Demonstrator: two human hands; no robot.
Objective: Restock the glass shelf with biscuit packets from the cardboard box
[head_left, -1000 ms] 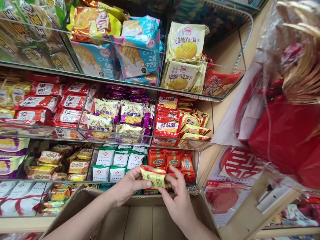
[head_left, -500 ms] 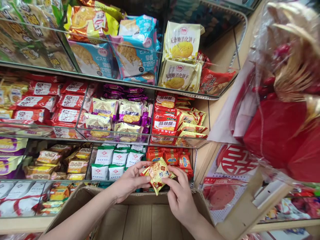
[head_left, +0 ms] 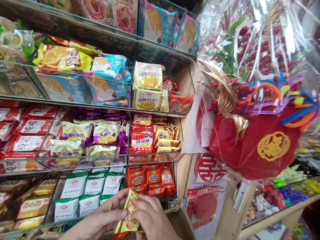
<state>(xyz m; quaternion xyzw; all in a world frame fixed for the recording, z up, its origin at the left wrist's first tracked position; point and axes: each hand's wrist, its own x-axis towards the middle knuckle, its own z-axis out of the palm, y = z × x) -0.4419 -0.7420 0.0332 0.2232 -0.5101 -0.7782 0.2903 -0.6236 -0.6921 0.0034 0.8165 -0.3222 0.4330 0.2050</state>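
Note:
A yellow and red snack packet [head_left: 130,213] is held upright between both hands, low in the view. My left hand [head_left: 110,210] grips its left side, thumb on the front. My right hand [head_left: 152,216] closes over its right side, the fingers covering part of the front. Below and behind the hands is a cardboard box [head_left: 178,220], mostly cut off by the lower edge. Just above the hands, orange-red packets [head_left: 153,178] sit in a shelf bin, with white and green packets [head_left: 75,185] in the bin to the left.
Clear-fronted shelf bins [head_left: 107,158] hold several kinds of wrapped snacks. At the right hangs a plastic-wrapped red decoration [head_left: 252,146] with berries, jutting out in front of a wooden post [head_left: 246,200]. Colourful wrapped goods [head_left: 282,196] fill a shelf beyond.
The view has shifted up and right, so more of the red decoration shows and less of the box. Both hands have turned the packet from lying tilted to upright, covering more of it.

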